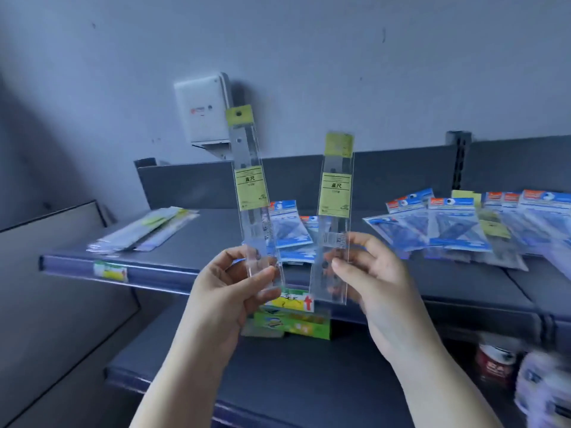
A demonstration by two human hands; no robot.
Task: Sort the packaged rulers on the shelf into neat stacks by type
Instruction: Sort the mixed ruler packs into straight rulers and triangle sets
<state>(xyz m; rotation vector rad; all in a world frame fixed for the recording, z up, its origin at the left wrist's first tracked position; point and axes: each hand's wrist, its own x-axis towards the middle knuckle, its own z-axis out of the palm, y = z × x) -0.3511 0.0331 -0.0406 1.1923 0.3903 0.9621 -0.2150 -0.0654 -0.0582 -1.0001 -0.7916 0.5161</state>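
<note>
- Left hand (234, 279): thumb and fingers pinch the lower end of a longer clear-sleeved straight ruler (251, 193), held upright above the shelf edge, leaning slightly left at the top; yellow-green header card and yellow label.
- Right hand (367, 267): fingers curled behind, thumb in front, pinching the lower part of a shorter straight ruler (335, 211) in the same kind of sleeve, upright, just beside the first but apart from it.
- Shelf (185, 242): dark blue-grey, behind both hands; price tag (110, 271) on its front rail at left.
- Flat pile of clear-sleeved rulers (145, 230): lying at the shelf's left end, roughly aligned.
- Blue-headed packets (457, 223): spread overlapping across the right of the shelf; more (290, 230) lie at centre, partly hidden behind the two raised rulers.
- Yellow-labelled packet (494, 223): lodged among the blue ones at right.
- White wall box (202, 109): mounted behind, partly covered by the longer ruler's header.
- Green cartons (293, 322): lower shelf, below the hands.
- Red-labelled jar (496, 362): lower right, blurred.
</note>
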